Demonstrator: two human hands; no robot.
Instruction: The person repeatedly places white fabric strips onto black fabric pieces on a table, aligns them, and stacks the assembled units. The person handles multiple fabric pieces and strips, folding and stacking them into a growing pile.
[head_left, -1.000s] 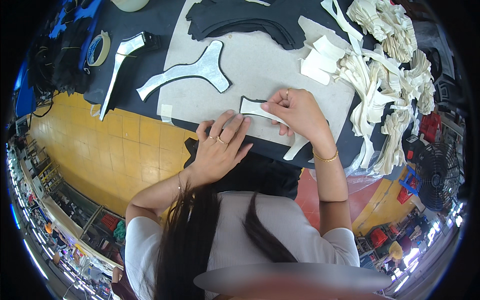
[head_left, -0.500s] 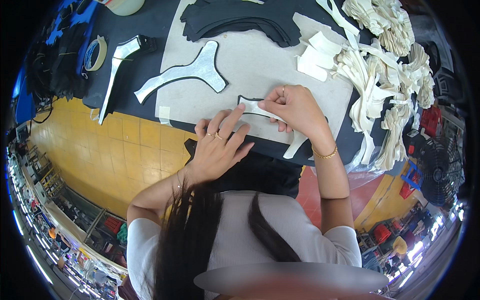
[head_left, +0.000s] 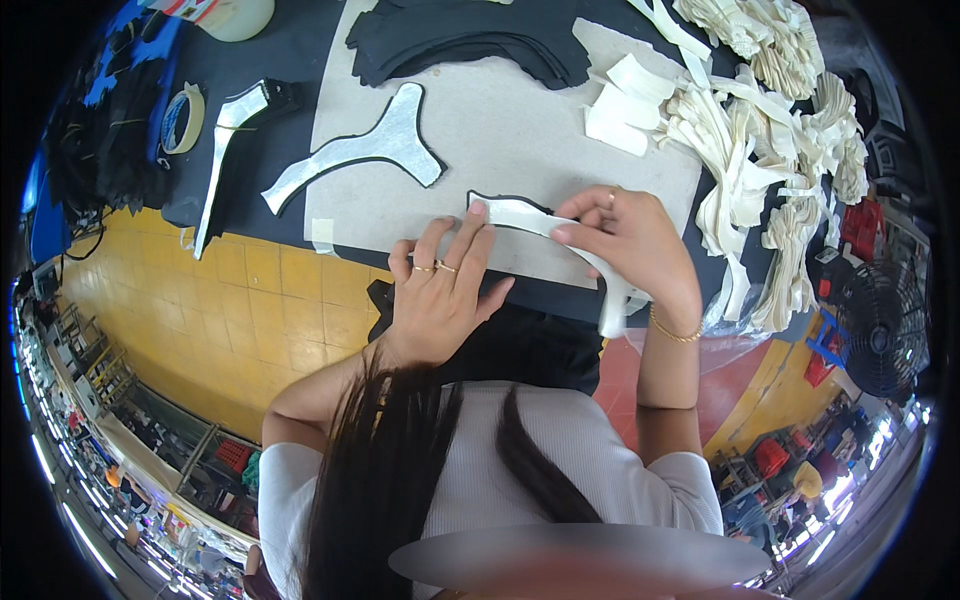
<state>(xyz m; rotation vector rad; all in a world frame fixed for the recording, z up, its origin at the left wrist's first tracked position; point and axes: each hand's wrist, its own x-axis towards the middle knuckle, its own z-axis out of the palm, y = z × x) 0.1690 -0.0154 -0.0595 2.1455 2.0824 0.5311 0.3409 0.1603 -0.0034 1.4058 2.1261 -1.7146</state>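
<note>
While my left hand (head_left: 440, 290) lies flat with fingers spread, its fingertips press one end of a curved white strip (head_left: 560, 240) onto the grey cardboard sheet (head_left: 510, 130); it grips nothing. My right hand (head_left: 630, 245) is partly closed, thumb and forefinger pinching the strip near its middle, where it bends down past the table edge toward my lap. A thin black outline shows beneath the strip's upper end, so I judge it lies on a black piece of matching shape. Further left on the sheet rests a white Y-shaped piece (head_left: 365, 150); a stack of black cut pieces (head_left: 470, 40) sits at the far edge, a heap of cream strips (head_left: 760, 130) lies to the right, and a tape roll (head_left: 183, 118) lies on the dark cloth to the left. Risk, as I judge it: if my left fingertips slide, the strip may shift off its black backing; too hard a pinch could crease the hanging end.
</note>
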